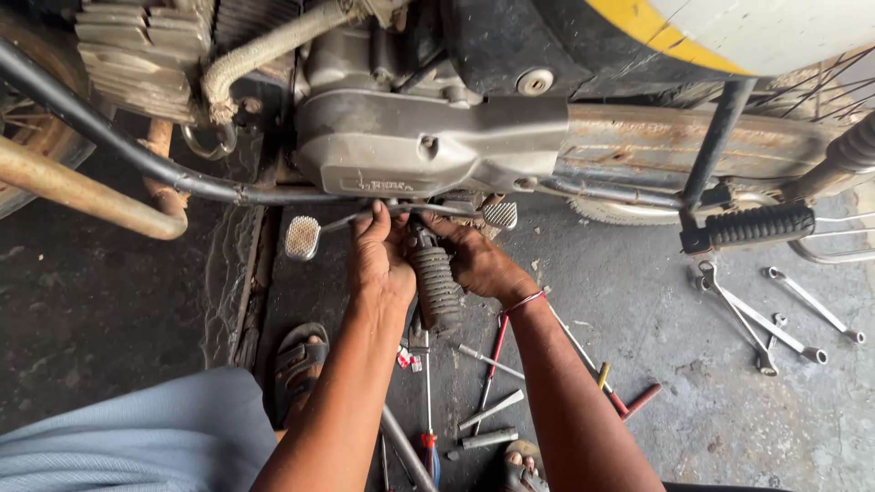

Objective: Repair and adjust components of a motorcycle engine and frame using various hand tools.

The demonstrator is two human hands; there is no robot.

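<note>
Head view: both hands point(428, 255) under grey engine casing point(428, 146), flanking ribbed footpeg point(436, 284).

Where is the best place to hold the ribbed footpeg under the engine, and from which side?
Probably the ribbed rubber sleeve of the footpeg, gripped around its middle from the near, free end. Both the left hand and right hand crowd its mount end, and the ribs should resist slipping.

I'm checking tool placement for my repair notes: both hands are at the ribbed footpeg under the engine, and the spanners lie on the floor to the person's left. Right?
Not quite. The head view shows the spanners on the person's right. Both the left hand and right hand are indeed at the footpeg under the engine.
</note>
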